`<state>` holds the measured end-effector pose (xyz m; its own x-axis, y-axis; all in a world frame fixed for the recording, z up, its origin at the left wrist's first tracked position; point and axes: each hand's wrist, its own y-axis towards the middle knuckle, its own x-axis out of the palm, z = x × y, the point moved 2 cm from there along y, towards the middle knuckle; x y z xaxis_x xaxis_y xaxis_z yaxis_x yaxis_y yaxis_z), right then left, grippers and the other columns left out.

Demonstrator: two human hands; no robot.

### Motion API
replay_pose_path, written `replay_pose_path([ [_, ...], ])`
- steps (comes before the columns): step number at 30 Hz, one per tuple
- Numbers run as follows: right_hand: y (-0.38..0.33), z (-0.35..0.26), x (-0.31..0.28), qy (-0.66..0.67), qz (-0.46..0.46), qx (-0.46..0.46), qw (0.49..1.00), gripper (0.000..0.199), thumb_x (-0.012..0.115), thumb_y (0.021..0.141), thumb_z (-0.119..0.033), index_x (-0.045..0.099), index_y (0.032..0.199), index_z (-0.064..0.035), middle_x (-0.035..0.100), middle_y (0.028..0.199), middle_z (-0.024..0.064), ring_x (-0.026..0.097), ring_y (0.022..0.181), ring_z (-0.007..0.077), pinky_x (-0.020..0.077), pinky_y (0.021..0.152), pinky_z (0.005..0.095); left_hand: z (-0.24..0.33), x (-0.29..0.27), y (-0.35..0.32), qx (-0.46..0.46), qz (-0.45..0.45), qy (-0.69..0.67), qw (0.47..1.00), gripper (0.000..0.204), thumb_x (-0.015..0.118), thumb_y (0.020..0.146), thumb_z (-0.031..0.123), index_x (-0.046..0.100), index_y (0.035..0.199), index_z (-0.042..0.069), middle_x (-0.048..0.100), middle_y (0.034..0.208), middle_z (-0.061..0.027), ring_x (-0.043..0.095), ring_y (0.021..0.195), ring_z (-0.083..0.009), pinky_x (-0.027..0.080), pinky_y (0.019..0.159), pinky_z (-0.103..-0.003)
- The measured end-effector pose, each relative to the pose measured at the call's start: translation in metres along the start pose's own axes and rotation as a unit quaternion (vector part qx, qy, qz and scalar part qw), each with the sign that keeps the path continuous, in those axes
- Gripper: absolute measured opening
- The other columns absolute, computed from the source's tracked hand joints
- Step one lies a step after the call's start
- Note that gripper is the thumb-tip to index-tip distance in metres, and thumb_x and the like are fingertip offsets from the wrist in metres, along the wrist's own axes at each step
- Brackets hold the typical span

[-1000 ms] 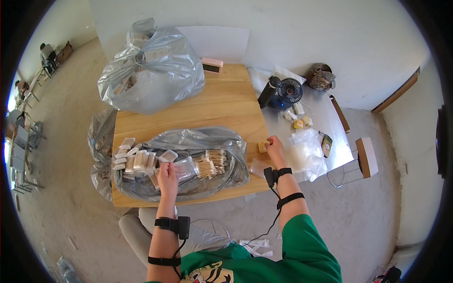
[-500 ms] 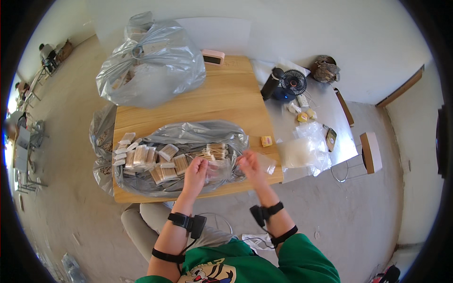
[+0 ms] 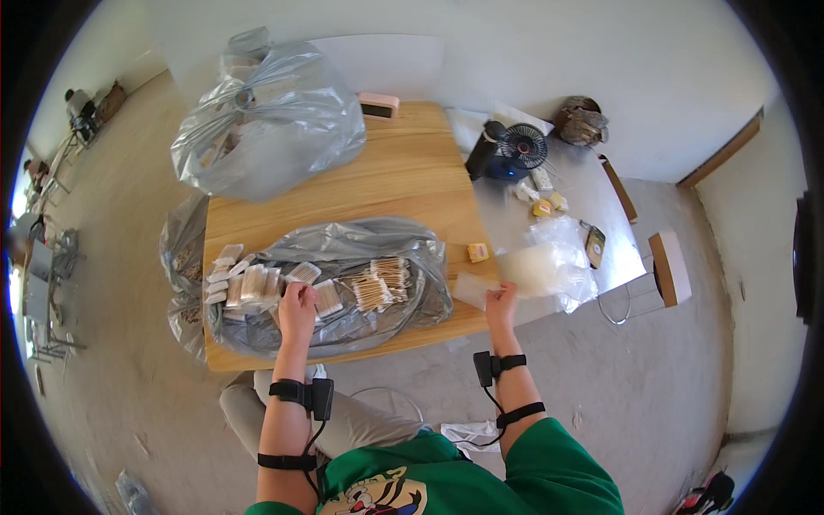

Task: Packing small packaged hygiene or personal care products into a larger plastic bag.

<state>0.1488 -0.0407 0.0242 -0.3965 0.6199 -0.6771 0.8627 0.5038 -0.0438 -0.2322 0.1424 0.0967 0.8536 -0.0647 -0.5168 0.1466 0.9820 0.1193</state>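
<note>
Your left hand rests in the open grey bag on the table, fingers curled onto a packet of cotton swabs. Your right hand pinches a small clear pouch at the table's right edge, just above its fingertips.

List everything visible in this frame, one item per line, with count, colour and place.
wooden table: one, light wood, centre
open plastic bag: one, grey, front of table, holding cotton swab packs
tied bag: one, grey, far left corner
small clear bag: one, table's right edge
yellow block: one, right edge
desk fan: one, dark, side surface
left hand: on the swab packs
right hand: holding the small clear bag
</note>
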Motion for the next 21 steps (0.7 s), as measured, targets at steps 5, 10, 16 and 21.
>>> replay_pose_path([
  [5, -0.032, -0.059, 0.001, -0.277, 0.059, -0.256, 0.924, 0.045, 0.061, 0.081, -0.016, 0.044, 0.121, -0.0054, 0.045, 0.125, 0.0172, 0.038, 0.121, 0.0324, 0.0295, 0.100, 0.0471, -0.009, -0.024, 0.005, 0.020, 0.013, 0.174, 0.984, 0.013, 0.061, 0.079, 0.010, 0.056, 0.089, 0.006, 0.059, 0.088, -0.0139, 0.056, 0.086, -0.0347, 0.045, 0.075, -0.043],
  [10, -0.040, -0.052, 0.029, -0.328, -0.056, -0.322, 0.886, 0.052, 0.049, 0.088, -0.027, 0.038, 0.136, -0.0110, 0.032, 0.142, 0.0143, 0.025, 0.133, 0.0325, 0.0171, 0.108, 0.0504, 0.002, -0.017, 0.007, 0.150, 0.007, 0.251, 0.956, 0.024, 0.065, 0.074, 0.011, 0.057, 0.096, 0.005, 0.055, 0.109, -0.0125, 0.050, 0.103, -0.0329, 0.041, 0.087, -0.043],
  [16, -0.041, -0.051, 0.034, -0.352, -0.081, -0.303, 0.882, 0.050, 0.039, 0.091, -0.025, 0.033, 0.139, -0.0126, 0.027, 0.146, 0.0122, 0.023, 0.135, 0.0305, 0.0155, 0.108, 0.0518, -0.009, -0.006, 0.020, 0.122, -0.018, 0.359, 0.925, 0.036, 0.065, 0.075, 0.018, 0.055, 0.108, 0.007, 0.052, 0.120, -0.0117, 0.044, 0.116, -0.0319, 0.034, 0.096, -0.046],
  [21, -0.027, -0.029, 0.025, -0.128, -0.005, -0.320, 0.939, 0.050, 0.053, 0.086, -0.018, 0.039, 0.132, -0.0057, 0.036, 0.137, 0.0180, 0.031, 0.129, 0.0339, 0.0244, 0.106, 0.0453, -0.006, 0.000, 0.034, 0.047, -0.070, 0.380, 0.921, 0.030, 0.062, 0.076, 0.015, 0.057, 0.104, 0.008, 0.057, 0.108, -0.0130, 0.049, 0.106, -0.0311, 0.036, 0.089, -0.044],
])
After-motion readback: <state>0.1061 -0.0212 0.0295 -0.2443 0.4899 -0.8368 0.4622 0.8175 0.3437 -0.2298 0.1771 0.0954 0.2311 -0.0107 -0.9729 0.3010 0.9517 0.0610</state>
